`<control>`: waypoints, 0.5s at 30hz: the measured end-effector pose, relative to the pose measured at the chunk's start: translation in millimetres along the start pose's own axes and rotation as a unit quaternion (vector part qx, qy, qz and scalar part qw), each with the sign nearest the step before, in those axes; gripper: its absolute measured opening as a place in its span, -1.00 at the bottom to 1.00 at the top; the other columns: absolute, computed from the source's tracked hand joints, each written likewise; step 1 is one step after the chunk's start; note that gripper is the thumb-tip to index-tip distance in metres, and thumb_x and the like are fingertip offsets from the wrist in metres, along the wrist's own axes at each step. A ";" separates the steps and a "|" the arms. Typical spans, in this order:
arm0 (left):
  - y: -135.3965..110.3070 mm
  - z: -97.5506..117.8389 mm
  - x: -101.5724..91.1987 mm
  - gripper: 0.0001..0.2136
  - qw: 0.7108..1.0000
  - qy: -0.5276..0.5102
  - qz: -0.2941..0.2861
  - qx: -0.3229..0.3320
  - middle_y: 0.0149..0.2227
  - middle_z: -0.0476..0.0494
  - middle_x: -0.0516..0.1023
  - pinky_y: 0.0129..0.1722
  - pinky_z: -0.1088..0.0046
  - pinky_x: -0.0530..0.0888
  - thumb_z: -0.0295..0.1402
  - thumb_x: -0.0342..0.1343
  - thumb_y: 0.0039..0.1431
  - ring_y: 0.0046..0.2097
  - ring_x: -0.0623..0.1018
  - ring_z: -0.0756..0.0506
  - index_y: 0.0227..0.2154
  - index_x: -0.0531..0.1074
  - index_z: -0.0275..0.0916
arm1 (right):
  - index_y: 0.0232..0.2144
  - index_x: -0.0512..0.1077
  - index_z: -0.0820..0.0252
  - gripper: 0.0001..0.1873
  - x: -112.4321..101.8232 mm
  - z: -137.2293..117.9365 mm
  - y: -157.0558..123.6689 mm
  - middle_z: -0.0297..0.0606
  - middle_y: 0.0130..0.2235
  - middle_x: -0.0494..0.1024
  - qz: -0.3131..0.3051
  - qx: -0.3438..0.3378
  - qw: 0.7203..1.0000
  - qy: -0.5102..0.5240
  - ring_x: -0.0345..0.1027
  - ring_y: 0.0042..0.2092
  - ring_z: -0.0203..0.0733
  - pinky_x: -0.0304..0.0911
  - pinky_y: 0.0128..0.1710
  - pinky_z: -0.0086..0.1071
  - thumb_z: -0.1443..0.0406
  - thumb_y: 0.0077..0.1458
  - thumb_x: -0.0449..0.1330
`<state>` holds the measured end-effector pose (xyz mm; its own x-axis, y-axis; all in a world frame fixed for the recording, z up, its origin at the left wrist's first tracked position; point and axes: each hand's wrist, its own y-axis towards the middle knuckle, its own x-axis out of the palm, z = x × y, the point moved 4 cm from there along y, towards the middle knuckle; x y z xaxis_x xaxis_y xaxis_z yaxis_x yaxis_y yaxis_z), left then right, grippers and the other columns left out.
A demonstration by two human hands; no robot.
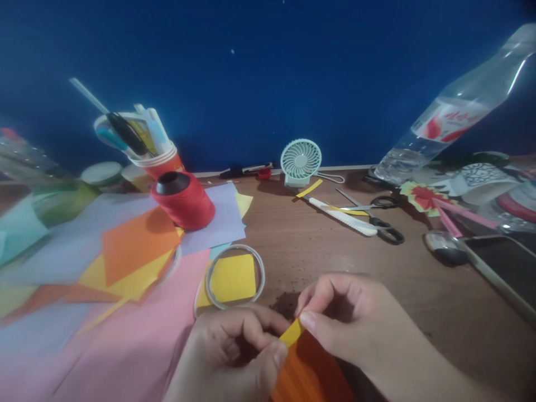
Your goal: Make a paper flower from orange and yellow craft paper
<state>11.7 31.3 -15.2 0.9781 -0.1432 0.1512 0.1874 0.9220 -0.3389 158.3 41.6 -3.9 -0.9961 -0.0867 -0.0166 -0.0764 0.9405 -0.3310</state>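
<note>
1. The yellow strip (292, 333) is held at the near edge of the table (272, 218), directly above an orange sheet (314, 371). Whether strip and sheet are joined cannot be told.
2. The lower-left end of the strip is pinched between thumb and fingers of the left hand (237, 349); the remaining fingers are curled.
3. The upper-right end is pinched between thumb and index finger of the right hand (349, 318). The strip is thereby spanned between both hands at a slant.
4. A clear ring (262, 273) is located just beyond the left hand; a yellow paper piece (233, 276) is seen within its outline.
5. Coloured sheets are spread and overlapped on the left, with a pink sheet (146, 340) nearest the left hand and an orange square (136, 243) farther back.
6. A red thread spool (184, 204) is tilted on the sheets, in front of a paper cup (167, 159) filled with pens.
7. Scissors (389, 231) are laid open beyond the right hand, crossed with a white-handled tool (345, 218).
8. A small fan (300, 162) is placed at the rear, near the blue wall (209, 84).
9. At far right, a phone (508, 268) is laid below a tilted plastic bottle (454, 117).
</note>
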 end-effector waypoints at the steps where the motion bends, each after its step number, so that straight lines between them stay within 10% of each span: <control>1: -0.1 0.0 0.2 -0.80 1.000 0.001 -0.003 -0.001 -0.50 -0.11 0.52 -0.46 0.54 0.37 -0.37 0.23 -0.18 -0.44 0.49 -0.04 -0.76 0.37 -0.26 | -0.71 0.26 0.20 -0.88 0.0 -0.1 -0.1 -0.34 -0.51 0.48 0.002 0.000 1.000 0.002 0.33 -0.51 -0.35 0.21 -0.55 -0.52 0.44 -0.28 0.13; 15: -0.1 0.6 0.2 -0.79 0.999 0.010 -0.011 0.028 -0.51 -0.07 0.52 -0.49 0.56 0.36 -0.32 0.24 -0.16 -0.44 0.49 -0.01 -0.74 0.37 -0.26 | -0.72 0.24 0.20 -0.86 2.1 -1.7 -1.5 -0.37 -0.54 0.45 0.011 0.041 0.999 0.017 0.25 -0.54 -0.40 0.13 -0.57 -0.54 0.46 -0.31 0.14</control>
<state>11.8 31.4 -14.5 0.9754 -0.1704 0.1401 0.2044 0.9371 -0.2829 156.2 40.5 -1.9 -0.9985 -0.0550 0.0063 -0.0528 0.9122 -0.4063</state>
